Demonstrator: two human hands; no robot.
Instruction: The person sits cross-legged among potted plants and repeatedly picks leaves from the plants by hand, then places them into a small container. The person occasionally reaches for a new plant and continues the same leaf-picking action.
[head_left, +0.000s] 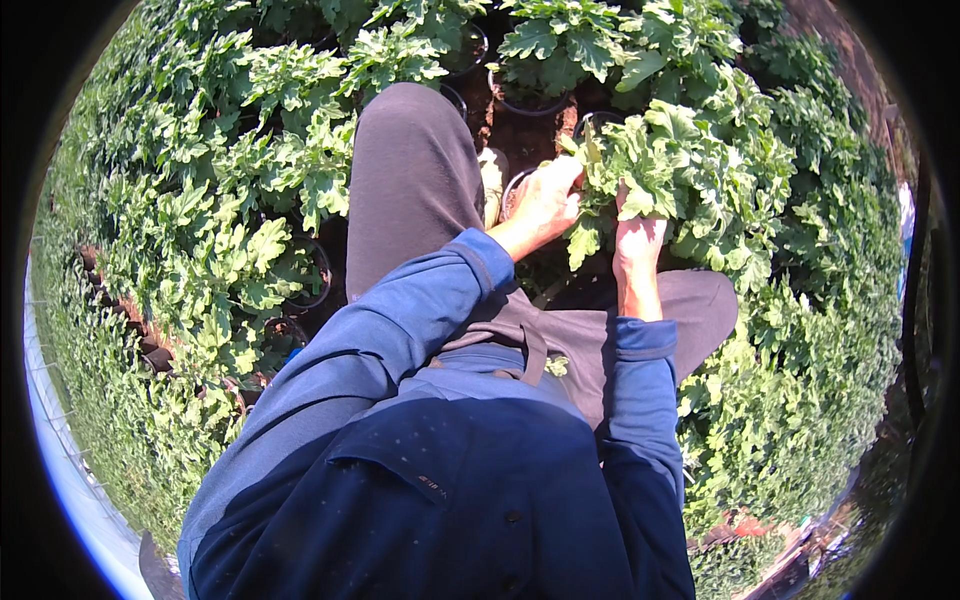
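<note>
A leafy potted plant with lobed, chrysanthemum-like leaves stands in front of me, slightly to the right. My left hand is at its left side, fingers curled against the outer leaves; whether they pinch a leaf or stem is not clear. From below, my right hand reaches up into the same foliage. Leaves cover most of its fingers, so its grip is hidden. Just left of my left hand is the rim of a black plastic pot.
Similar potted plants crowd both sides, including dense foliage on the left. More black pots stand on brown soil ahead. My bent left knee rises beside the left forearm; my right knee lies outward under the plants' edge.
</note>
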